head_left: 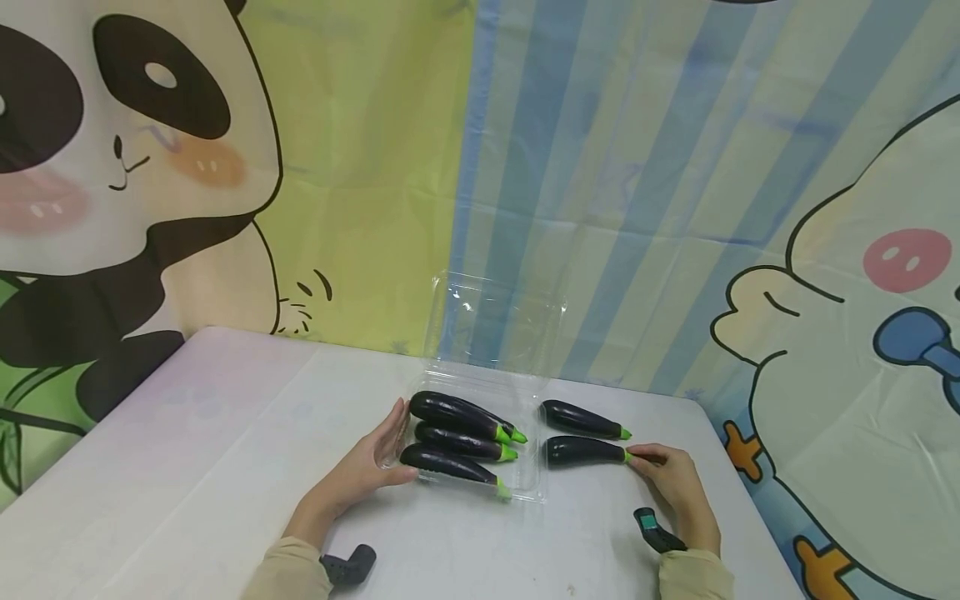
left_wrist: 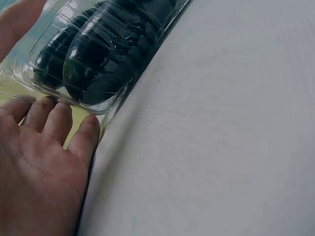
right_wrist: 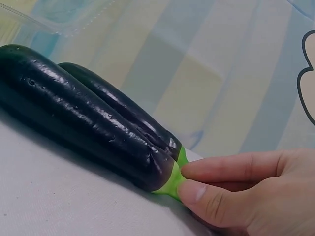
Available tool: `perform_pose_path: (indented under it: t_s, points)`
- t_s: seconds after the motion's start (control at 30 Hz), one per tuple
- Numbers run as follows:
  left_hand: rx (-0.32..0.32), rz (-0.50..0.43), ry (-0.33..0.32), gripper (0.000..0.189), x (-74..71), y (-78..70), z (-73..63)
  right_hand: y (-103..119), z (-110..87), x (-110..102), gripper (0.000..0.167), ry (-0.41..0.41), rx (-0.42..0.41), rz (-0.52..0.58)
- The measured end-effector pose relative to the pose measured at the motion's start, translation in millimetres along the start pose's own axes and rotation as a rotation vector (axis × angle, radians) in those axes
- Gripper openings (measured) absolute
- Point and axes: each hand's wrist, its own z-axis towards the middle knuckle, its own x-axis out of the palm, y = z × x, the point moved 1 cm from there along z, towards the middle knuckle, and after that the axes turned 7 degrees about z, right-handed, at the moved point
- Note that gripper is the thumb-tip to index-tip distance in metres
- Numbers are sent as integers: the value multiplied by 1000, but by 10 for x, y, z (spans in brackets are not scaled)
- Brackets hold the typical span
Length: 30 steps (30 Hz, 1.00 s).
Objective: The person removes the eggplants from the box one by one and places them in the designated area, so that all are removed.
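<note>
A clear plastic clamshell box lies with its lid raised, and several dark eggplants with green stem ends rest inside it. My left hand holds the box's left end, thumb at the front and fingers round the far side; in the left wrist view the fingertips touch the ribbed plastic. To the right of the box, my right hand pinches the green stem of an eggplant between thumb and index finger. Just behind it lies another eggplant, also outside the box.
The transparent lid stands upright against the striped backdrop cloth. A white cloth covers the table, whose right edge runs beyond my right hand. Dark wrist devices sit at both sleeves.
</note>
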Motion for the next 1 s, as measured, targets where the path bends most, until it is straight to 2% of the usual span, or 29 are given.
perform_pose_path:
  t_s: [0.2, 0.5, 0.73, 1.0]
  points:
    - [1, -4, 6, 112, 1, -3, -1, 13, -14, -10, 22, -11, -26, -5]
    - [10, -9, 7, 111, 1, -12, -3, 31, -16, -21, 25, 18, 15, 23]
    - [36, -18, 5, 110, 6, -22, -8, 50, -15, -48, 37, 50, 49, 25]
    - [14, 13, -4, 110, 8, -28, -14, 134, -60, -149, 49, 44, 31, -34]
